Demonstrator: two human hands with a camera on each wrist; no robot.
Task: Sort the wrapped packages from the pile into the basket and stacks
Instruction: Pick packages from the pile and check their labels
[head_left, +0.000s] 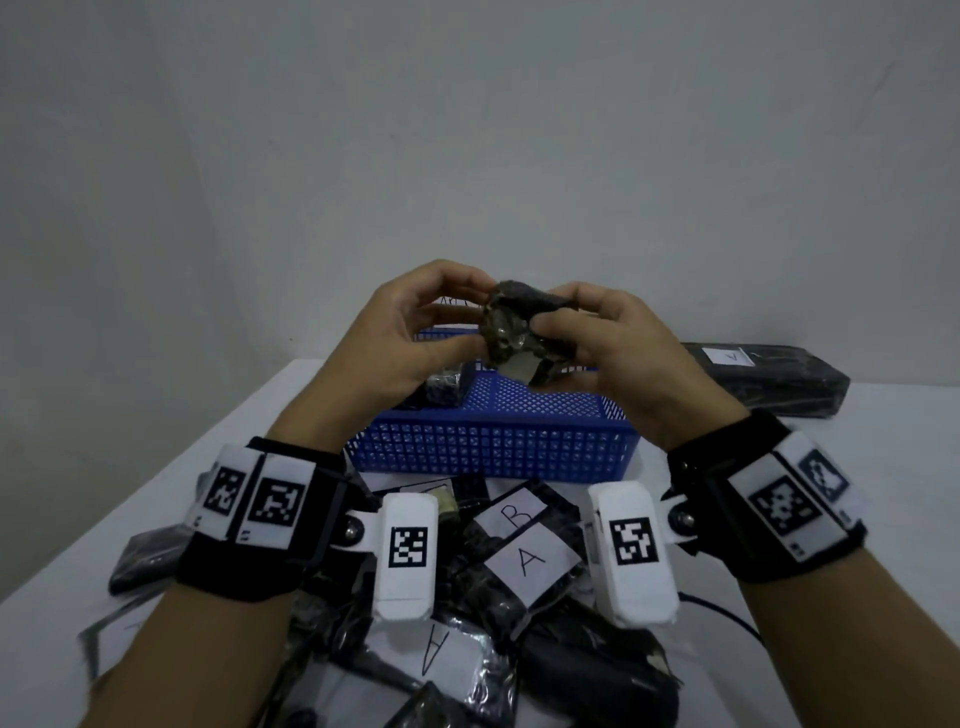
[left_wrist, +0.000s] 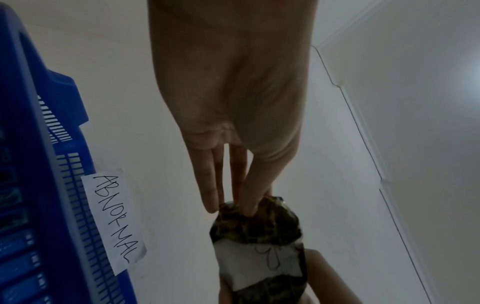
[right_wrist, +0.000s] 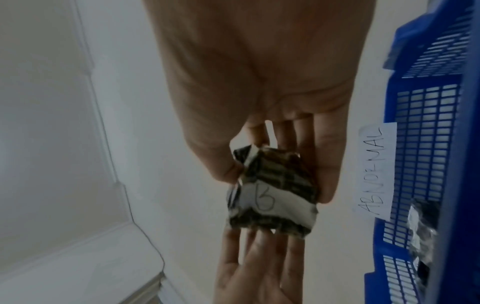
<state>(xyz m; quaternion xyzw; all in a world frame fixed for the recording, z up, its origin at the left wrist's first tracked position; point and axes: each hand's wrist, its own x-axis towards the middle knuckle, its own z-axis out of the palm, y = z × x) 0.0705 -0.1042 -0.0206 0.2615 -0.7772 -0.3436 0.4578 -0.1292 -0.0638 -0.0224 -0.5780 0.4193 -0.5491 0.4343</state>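
Both hands hold one small crumpled dark package (head_left: 519, 332) above the blue basket (head_left: 493, 447). My left hand (head_left: 457, 322) pinches its left end between thumb and fingers, and my right hand (head_left: 550, 327) grips its right end. In the right wrist view the package (right_wrist: 272, 197) shows a white label marked B, with the right hand (right_wrist: 272, 162) above it and the left fingers (right_wrist: 254, 257) below. The left wrist view shows the same package (left_wrist: 259, 246) under the left hand (left_wrist: 233, 205). A pile of wrapped packages (head_left: 519, 566) labelled A and B lies near me.
The basket carries a paper label reading ABNORMAL (left_wrist: 114, 220) and holds a dark package (head_left: 441, 387). A long dark package labelled A (head_left: 769, 379) lies at the far right of the white table (head_left: 857, 467). A plain wall stands behind.
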